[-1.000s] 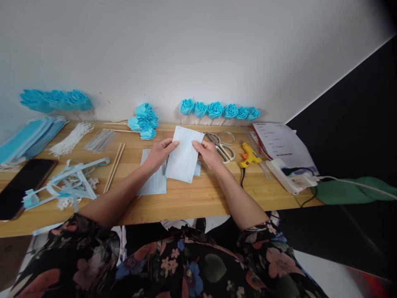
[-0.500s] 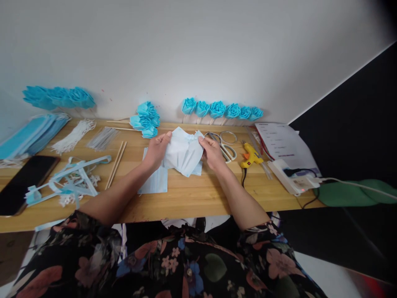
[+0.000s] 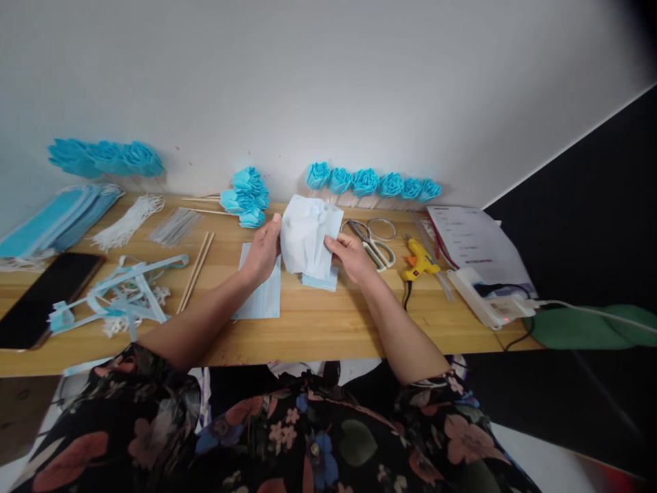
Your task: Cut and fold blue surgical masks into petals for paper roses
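Observation:
Both my hands hold up a pale blue mask sheet (image 3: 309, 235) over the middle of the wooden table (image 3: 328, 322). My left hand (image 3: 263, 250) grips its left edge, fingers closed on it. My right hand (image 3: 350, 255) pinches its right edge lower down. The sheet stands upright and slightly creased. Beneath it lie a flat blue sheet (image 3: 261, 294) and a smaller folded blue piece (image 3: 319, 281).
Scissors (image 3: 372, 239) and a yellow glue gun (image 3: 419, 260) lie right of my hands, with papers (image 3: 469, 236) and a power strip (image 3: 487, 301) beyond. Blue paper roses (image 3: 372, 183) line the wall. Wooden sticks (image 3: 195, 270), blue strips (image 3: 116, 294), a phone (image 3: 44, 298) and stacked masks (image 3: 48, 222) lie left.
The sheet went from flat and tilted to crumpled, then was raised upright between my hands. My hands moved slightly up and away from me.

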Motion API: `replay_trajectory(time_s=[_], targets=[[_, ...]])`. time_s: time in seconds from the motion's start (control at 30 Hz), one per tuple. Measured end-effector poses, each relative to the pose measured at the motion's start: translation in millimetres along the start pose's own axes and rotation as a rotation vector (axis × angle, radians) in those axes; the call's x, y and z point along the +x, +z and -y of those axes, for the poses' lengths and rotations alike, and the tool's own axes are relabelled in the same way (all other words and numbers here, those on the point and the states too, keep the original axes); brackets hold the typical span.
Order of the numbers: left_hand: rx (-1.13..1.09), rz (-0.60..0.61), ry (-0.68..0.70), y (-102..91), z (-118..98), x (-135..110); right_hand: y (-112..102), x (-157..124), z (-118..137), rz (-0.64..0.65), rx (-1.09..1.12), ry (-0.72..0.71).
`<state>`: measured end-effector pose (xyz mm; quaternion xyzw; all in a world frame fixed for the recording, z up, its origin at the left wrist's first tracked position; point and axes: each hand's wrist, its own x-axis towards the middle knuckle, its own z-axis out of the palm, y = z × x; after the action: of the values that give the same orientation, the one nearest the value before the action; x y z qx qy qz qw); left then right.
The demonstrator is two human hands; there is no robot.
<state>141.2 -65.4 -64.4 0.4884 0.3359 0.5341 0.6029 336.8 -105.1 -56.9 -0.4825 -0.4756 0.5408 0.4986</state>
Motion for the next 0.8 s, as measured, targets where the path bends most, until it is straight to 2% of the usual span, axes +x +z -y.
replay_trajectory(time_s=[0.23,0.33,0.47,0.57,0.7,0.8], targets=[[0.064,0.118,0.005,10.4,-0.8,-7.2,-2.4,6.8,-3.7,-0.110,0.007,-0.070],[0.070,0.083,-0.007,9.0,-0.1,-5.6,-3.7,8.2,-4.1,-0.152,-0.018,-0.091],[0.105,-0.004,0.036,4.7,-2.2,-2.8,-7.2,10.0,-1.3,-0.206,-0.002,-0.123],[0.115,-0.027,0.062,2.9,-4.7,-1.9,-8.4,10.2,1.2,-0.230,-0.004,-0.139],[0.112,-0.034,0.067,3.4,-6.6,-2.2,-8.3,9.5,3.0,-0.232,0.014,-0.152],[0.101,-0.039,0.082,4.0,-7.1,-2.6,-9.0,9.0,3.9,-0.169,0.067,-0.134]])
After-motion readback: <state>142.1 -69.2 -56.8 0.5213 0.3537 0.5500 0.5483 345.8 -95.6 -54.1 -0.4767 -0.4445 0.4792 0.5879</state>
